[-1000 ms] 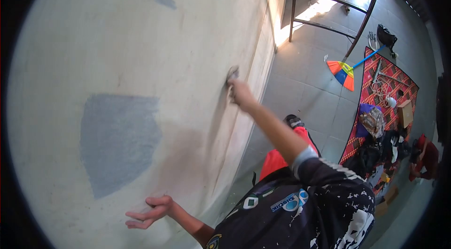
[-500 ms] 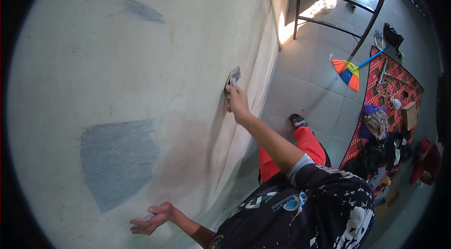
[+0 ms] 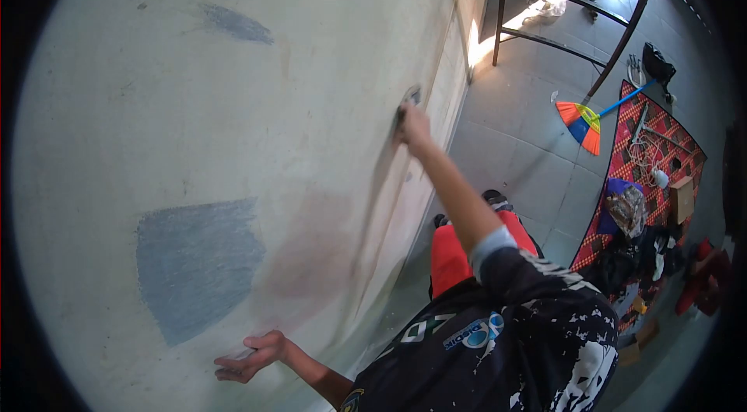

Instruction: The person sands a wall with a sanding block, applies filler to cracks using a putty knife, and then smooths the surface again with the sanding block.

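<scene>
My right hand [image 3: 414, 130] is closed round a putty knife [image 3: 413, 94], whose blade lies at the pale wall [image 3: 194, 116] near its right-hand edge. The blade is partly blurred. At lower left, my left hand [image 3: 253, 357] is held in front of the wall, thumb and fingers bent round a thin greyish thing that I cannot make out. Above that hand, a large grey patch [image 3: 202, 264] covers part of the wall. A smaller grey smear [image 3: 237, 24] shows higher up, and a faint reddish patch [image 3: 307, 264] lies between the hands.
A dark metal frame [image 3: 564, 42] stands on the grey tiled floor [image 3: 506, 140] at upper right. Nearby lies a broom [image 3: 580, 126] with orange and blue bristles. A red patterned mat [image 3: 615, 171] holds a cable, a cardboard box [image 3: 682, 199] and several bags.
My right hand has moved up and to the right along the wall with the putty knife. My left hand has hardly moved. The view has shifted slightly.
</scene>
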Demonstrator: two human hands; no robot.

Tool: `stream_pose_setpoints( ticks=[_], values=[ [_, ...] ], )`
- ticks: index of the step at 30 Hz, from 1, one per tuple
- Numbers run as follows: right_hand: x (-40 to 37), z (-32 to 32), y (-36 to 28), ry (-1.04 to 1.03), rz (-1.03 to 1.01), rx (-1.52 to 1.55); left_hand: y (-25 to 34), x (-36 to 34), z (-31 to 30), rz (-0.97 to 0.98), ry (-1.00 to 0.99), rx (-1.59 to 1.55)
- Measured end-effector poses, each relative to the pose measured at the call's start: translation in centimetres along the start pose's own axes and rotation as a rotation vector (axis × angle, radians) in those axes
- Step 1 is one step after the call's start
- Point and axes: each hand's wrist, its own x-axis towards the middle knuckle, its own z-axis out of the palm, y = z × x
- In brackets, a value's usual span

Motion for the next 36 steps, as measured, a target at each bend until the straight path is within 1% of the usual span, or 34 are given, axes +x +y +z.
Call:
stream_pose_setpoints(
  ticks=[1, 3, 4, 5, 6, 7, 9, 10, 12, 13, 14, 15, 16, 17, 18, 19, 21, 23, 25, 27, 28, 29, 30, 31, 33, 35, 36],
  values=[
    [3.1, -1.3, -0.8, -0.024, 0.1, -0.038, 0.0, 0.0, -0.1, 0.011, -0.01, 0.001],
    [5.6, -1.4, -0.4, -0.013, 0.157, -0.063, 0.3, 0.1, 0.4, 0.016, -0.006, -0.011],
    [3.2, -0.5, -1.3, -0.007, 0.072, -0.053, 0.4, 0.1, 0.5, 0.005, 0.006, -0.015],
    [-0.5, 0.6, -1.0, 0.001, -0.006, -0.046, 0.2, 0.1, 0.4, -0.002, 0.011, -0.016],
    [-2.4, 1.0, 0.2, -0.032, -0.069, -0.108, 0.3, 0.1, 0.5, -0.002, 0.013, -0.019],
    [-5.7, 1.8, 0.2, -0.038, -0.112, -0.182, 0.5, 0.1, 0.5, -0.013, 0.014, -0.016],
    [-6.7, 2.4, -0.3, -0.077, -0.109, -0.206, 0.5, 0.0, 0.5, -0.017, 0.005, -0.006],
    [-4.9, 2.0, -0.5, -0.079, -0.102, -0.21, 0.2, -0.2, 0.8, -0.016, 0.008, -0.006],
    [0.7, 1.0, -2.0, 0.006, -0.041, -0.014, -0.4, -0.3, 0.3, -0.004, 0.007, 0.004],
    [2.8, 0.5, -2.2, 0.007, -0.036, -0.014, -0.1, -0.2, 0.2, -0.008, -0.003, 0.021],
    [4.8, 0.1, -2.6, 0.033, 0.038, -0.04, 0.2, -0.1, 0.2, -0.016, -0.009, 0.03],
    [5.2, 0.0, -3.7, 0.06, 0.107, -0.062, 0.4, -0.1, 0.3, -0.019, -0.003, 0.02],
    [2.7, 1.0, -4.0, 0.096, 0.039, -0.069, 0.4, -0.1, 0.5, -0.017, 0.013, 0.001],
    [-0.2, 1.5, -4.2, 0.066, 0.025, -0.001, 0.2, -0.1, 0.6, -0.011, 0.024, -0.012],
    [-1.4, 1.5, -2.4, -0.053, -0.05, 0.003, 0.0, -0.1, 0.5, -0.01, 0.025, -0.016],
    [-4.6, 2.3, -2.4, -0.035, -0.105, -0.07, -0.1, -0.2, 0.6, -0.017, 0.021, -0.014],
    [-5.6, 2.0, -2.7, -0.127, -0.075, -0.087, 0.2, -0.3, 0.7, -0.022, 0.014, -0.009],
    [-0.1, 1.0, -2.8, -0.034, -0.074, -0.071, 0.1, -0.2, 0.6, -0.008, 0.019, 0.004],
    [4.1, -0.2, -3.7, -0.034, -0.034, -0.021, -0.4, -0.4, 0.1, -0.006, 0.003, 0.024],
    [4.6, 0.3, -6.0, 0.0, 0.047, -0.075, 0.1, -0.5, 0.8, -0.032, 0.008, 0.026],
    [3.1, 0.9, -4.8, 0.003, -0.026, -0.113, 0.1, -0.4, 0.8, -0.03, 0.0, 0.009],
    [1.4, 1.8, -2.5, 0.026, -0.204, -0.121, 0.0, -0.4, 0.6, -0.025, -0.011, -0.005],
    [-2.1, 2.2, -1.7, 0.005, -0.227, -0.25, 0.0, -0.5, 0.7, -0.028, -0.008, -0.006],
    [-4.2, 2.5, -0.2, -0.064, -0.222, -0.254, 0.0, -0.5, 0.6, -0.032, -0.012, -0.005],
    [-4.6, 2.9, -0.1, -0.05, -0.26, -0.232, -0.1, -0.5, 0.7, -0.036, -0.018, 0.001],
    [-1.2, 1.6, -4.1, -0.081, -0.134, -0.059, 0.1, -0.2, 0.6, -0.009, 0.009, 0.021],
    [2.3, 0.8, -5.8, -0.083, -0.105, -0.061, 0.0, -0.2, 0.5, -0.004, 0.006, 0.026]
  ],
)
